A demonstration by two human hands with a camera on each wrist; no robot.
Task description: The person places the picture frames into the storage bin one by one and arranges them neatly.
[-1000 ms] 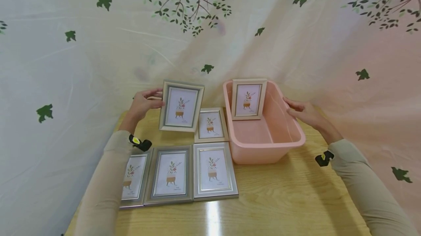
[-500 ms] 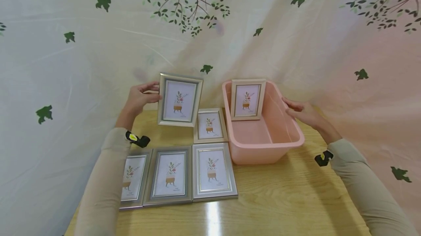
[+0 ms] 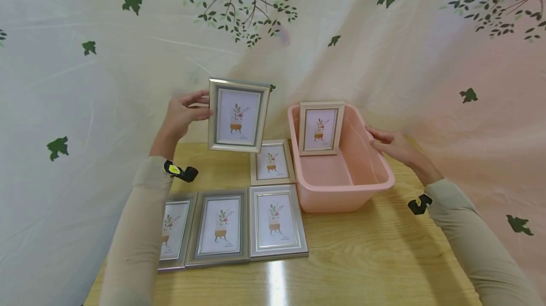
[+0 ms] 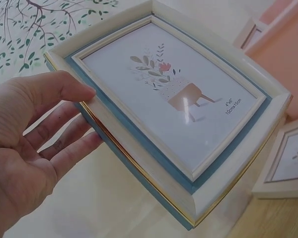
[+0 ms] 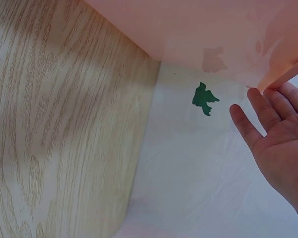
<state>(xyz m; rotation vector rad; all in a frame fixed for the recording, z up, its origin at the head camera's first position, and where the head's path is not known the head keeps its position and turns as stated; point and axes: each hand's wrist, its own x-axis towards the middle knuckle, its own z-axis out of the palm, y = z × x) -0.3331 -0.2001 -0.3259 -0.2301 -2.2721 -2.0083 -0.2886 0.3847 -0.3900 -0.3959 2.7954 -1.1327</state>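
Observation:
My left hand (image 3: 181,114) holds a cream and blue-grey picture frame (image 3: 239,115) by its left side, raised and facing me. In the left wrist view the thumb presses the frame's front border (image 4: 154,144), with fingers behind its edge. My right hand (image 3: 392,145) grips the right rim of a pink plastic bin (image 3: 341,197); in the right wrist view several fingers (image 5: 246,124) are nearly straight beneath that rim, the thumb hidden. A cream picture frame (image 3: 303,128) stands upright inside the bin at its back left.
Another cream frame (image 3: 287,164) lies just left of the bin. Nearer me, a silver frame (image 3: 279,253), a grey-brown frame (image 3: 217,261) and a further frame (image 3: 181,249), partly behind my left sleeve, lie in a row. A leaf-printed cloth (image 3: 128,83) hangs behind the wooden table (image 3: 350,258).
My left hand has lifted the cream and blue-grey frame higher, first a little left, then slightly right. My right hand stays at the bin's rim.

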